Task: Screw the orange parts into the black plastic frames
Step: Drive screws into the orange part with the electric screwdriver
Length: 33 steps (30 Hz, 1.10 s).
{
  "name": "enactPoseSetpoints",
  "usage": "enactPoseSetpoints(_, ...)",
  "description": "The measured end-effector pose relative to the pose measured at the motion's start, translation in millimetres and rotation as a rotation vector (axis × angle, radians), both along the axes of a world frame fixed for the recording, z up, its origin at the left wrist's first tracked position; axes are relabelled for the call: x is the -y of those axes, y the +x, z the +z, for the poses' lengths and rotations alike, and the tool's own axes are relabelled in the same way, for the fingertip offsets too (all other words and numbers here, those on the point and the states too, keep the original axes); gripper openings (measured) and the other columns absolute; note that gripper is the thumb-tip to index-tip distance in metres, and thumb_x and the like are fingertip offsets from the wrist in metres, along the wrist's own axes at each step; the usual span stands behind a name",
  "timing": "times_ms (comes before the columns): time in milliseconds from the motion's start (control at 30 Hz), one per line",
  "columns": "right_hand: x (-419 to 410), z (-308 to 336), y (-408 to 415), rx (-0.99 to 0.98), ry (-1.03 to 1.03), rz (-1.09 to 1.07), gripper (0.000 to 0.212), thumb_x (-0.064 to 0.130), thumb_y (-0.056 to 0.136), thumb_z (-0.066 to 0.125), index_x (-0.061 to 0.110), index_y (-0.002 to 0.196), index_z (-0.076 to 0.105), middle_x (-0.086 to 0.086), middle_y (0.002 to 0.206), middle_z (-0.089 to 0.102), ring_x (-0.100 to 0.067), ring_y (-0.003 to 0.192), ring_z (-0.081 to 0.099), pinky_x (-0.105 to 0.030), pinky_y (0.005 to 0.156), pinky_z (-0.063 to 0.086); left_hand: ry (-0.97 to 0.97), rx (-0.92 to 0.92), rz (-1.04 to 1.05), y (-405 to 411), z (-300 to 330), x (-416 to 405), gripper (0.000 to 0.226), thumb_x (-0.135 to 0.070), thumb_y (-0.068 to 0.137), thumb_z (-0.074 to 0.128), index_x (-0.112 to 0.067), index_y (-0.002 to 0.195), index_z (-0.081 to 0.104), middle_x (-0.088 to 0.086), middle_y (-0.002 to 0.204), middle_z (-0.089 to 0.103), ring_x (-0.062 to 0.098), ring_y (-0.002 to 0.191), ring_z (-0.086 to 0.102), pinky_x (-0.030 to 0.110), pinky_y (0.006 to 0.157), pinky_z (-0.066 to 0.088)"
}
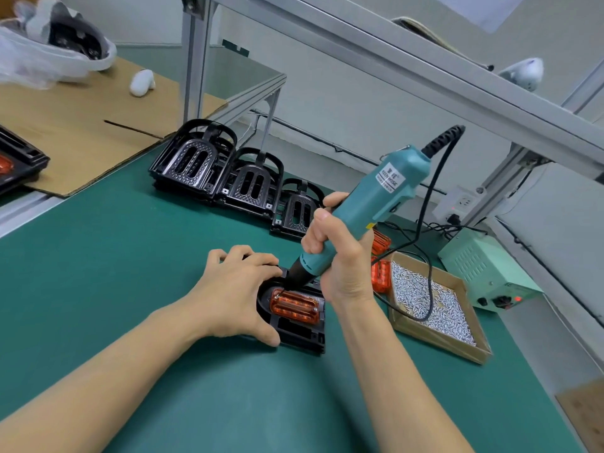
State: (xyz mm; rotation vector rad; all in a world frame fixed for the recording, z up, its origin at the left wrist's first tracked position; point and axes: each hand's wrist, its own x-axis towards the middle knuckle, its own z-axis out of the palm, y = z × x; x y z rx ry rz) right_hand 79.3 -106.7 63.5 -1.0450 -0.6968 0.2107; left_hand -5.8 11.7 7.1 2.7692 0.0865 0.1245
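Note:
A black plastic frame [300, 336] lies on the green mat with an orange part [294, 307] seated in it. My left hand [238, 289] grips the frame's left side, fingers curled over its far edge and thumb at its near edge. My right hand [340, 256] holds a teal electric screwdriver [376, 197] tilted, its dark tip down at the far end of the orange part. More orange parts [380, 273] lie to the right, partly hidden by my right hand.
Stacks of black frames [228, 178] stand behind. A cardboard tray of screws [431, 302] sits at the right, the tool's cable draped over it. A pale green power supply [487, 269] lies beyond it. Cardboard sheet [72, 125] and a finished frame [16, 165] are at the left.

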Motion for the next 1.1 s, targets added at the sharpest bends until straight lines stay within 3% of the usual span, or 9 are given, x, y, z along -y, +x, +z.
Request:
enactPoseSetpoints(233,-10,2,2,0.056,-0.040,-0.001,0.017,0.000,0.082,0.058,0.017,0.085,0.057,0.003,0.050,0.045,-0.015,0.043,0.037,-0.026,0.049,0.038,-0.017,-0.002,0.010,0,1,1,0.106,-0.073,0.043,0.070,-0.034,0.138,0.042,-0.023,0.143,0.031,0.009,0.127,0.018,0.031,0.097,0.014)
enactPoseSetpoints(433,-16,6,3,0.111,-0.132,0.137,0.017,0.000,0.081,0.059,0.016,0.088,0.058,0.000,0.052,0.045,-0.015,0.042,0.037,-0.025,0.049,0.039,-0.040,0.018,0.004,-1,-1,-1,0.103,-0.076,0.036,0.061,-0.035,0.130,0.049,-0.025,0.137,0.035,0.009,0.120,0.021,0.029,0.091,0.015)
enactPoseSetpoints(833,-3,-2,5,0.059,-0.085,0.017,0.021,0.004,0.084,0.060,0.020,0.093,0.051,0.005,0.052,0.048,-0.014,0.046,0.041,-0.029,0.056,0.039,-0.021,0.012,-0.001,0,-3,-2,0.108,-0.076,0.040,0.066,-0.036,0.138,0.042,-0.025,0.142,0.032,0.008,0.125,0.020,0.029,0.094,0.014)
enactPoseSetpoints(1100,-4,-2,2,0.146,-0.105,0.091,0.020,0.009,0.082,0.065,0.022,0.072,0.053,0.004,0.051,0.047,-0.015,0.045,0.041,-0.028,0.053,0.041,-0.027,0.006,0.002,0,-2,-2,0.111,-0.077,0.037,0.062,-0.034,0.137,0.043,-0.025,0.141,0.032,0.008,0.124,0.020,0.029,0.094,0.014)
